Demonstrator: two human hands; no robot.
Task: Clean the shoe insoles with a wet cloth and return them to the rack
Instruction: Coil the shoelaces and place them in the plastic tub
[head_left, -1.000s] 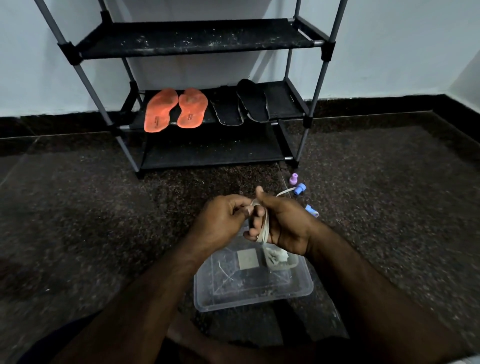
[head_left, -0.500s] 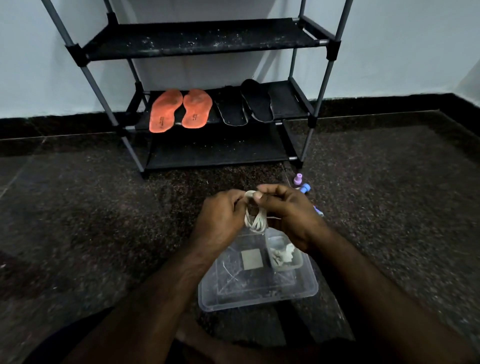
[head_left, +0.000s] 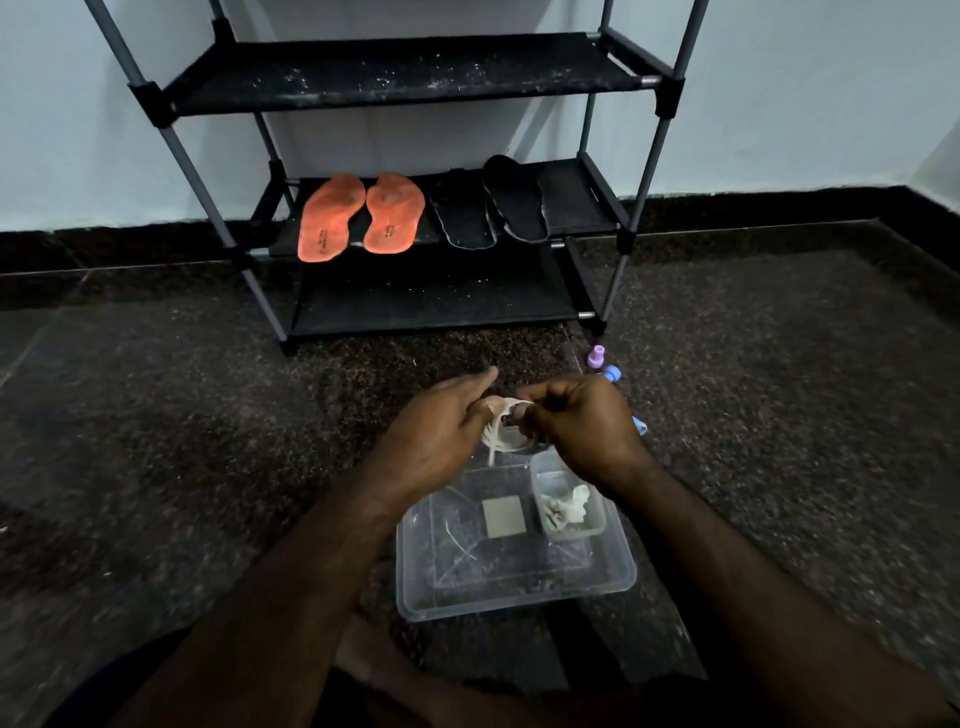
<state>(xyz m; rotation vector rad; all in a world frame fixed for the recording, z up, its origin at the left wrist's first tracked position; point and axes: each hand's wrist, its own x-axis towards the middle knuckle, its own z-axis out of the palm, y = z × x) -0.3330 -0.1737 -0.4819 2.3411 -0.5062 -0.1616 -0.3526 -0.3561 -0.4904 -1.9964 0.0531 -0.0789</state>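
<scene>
The two orange insoles (head_left: 360, 215) lie side by side on the middle shelf of the black shoe rack (head_left: 405, 73), at its left end. Two black insoles (head_left: 488, 210) lie just to their right on the same shelf. The rack stands against the pale wall, well apart from the hands.

Nearer the camera, both hands are over the far edge of a clear plastic tub (head_left: 514, 582) on the dark speckled floor (head_left: 156, 441). The left hand (head_left: 441, 431) and the right hand (head_left: 576, 421) each pinch a thin white strip (head_left: 501, 426). The strip makes loops between them and hangs down toward the tub. The left forefinger sticks out straight toward the rack while the other fingers curl on the strip.

Half a second ago the hands were pressed close together around the strip. Now they have pulled a little apart, and more of the loop shows between them.

Inside the tub sits a small clear box (head_left: 569, 504) with a crumpled white cloth (head_left: 566, 506) in it. Beside the box lies a flat grey square (head_left: 503, 516).

On the floor past the right hand are a small purple cap (head_left: 597, 356) and a blue cap (head_left: 613, 373). They have stayed where they were.
</scene>
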